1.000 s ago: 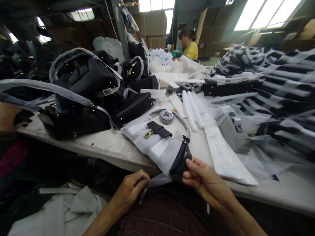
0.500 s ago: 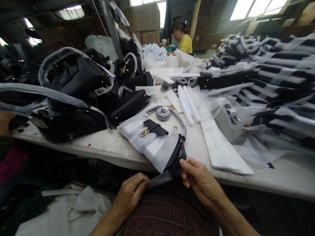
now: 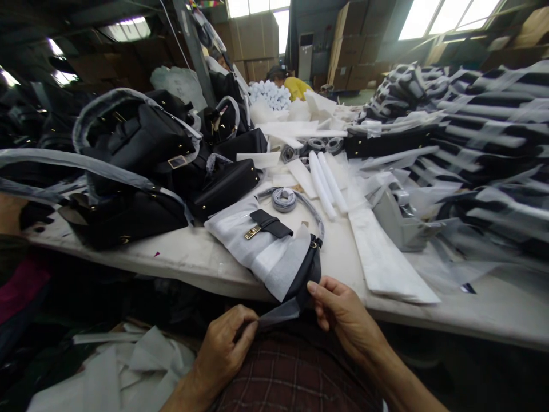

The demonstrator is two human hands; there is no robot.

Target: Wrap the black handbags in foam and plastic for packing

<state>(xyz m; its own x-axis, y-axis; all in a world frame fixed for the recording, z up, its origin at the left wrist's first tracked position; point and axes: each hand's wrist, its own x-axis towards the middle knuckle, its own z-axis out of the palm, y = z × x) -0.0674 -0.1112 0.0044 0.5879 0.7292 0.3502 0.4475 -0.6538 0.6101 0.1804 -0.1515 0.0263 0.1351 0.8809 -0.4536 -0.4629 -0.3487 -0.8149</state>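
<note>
A black handbag (image 3: 297,278), wrapped in white sheet (image 3: 257,254), lies at the table's front edge with its buckle flap (image 3: 271,222) showing. From its near end a dark strap (image 3: 315,266) comes down towards me. My right hand (image 3: 341,306) pinches this strap between thumb and fingers. Closed on the end of a translucent grey plastic strip (image 3: 281,313), my left hand (image 3: 229,343) is left of and below the bag. The strip runs up to the strap; how the two join is hard to make out. Beyond the bag rests a wrapped coil (image 3: 283,199).
Black handbags (image 3: 141,220) with film-wrapped handles crowd the left. White foam rods (image 3: 326,186), paper sheets (image 3: 388,257) and a grey tape dispenser (image 3: 403,220) lie to the right, before stacked wrapped bags (image 3: 484,131). A co-worker in a yellow top (image 3: 295,88) is at the back.
My right hand has shifted slightly left along the strap, and the strap has moved with it. My left hand keeps its hold on the strip. The co-worker in yellow has bent down.
</note>
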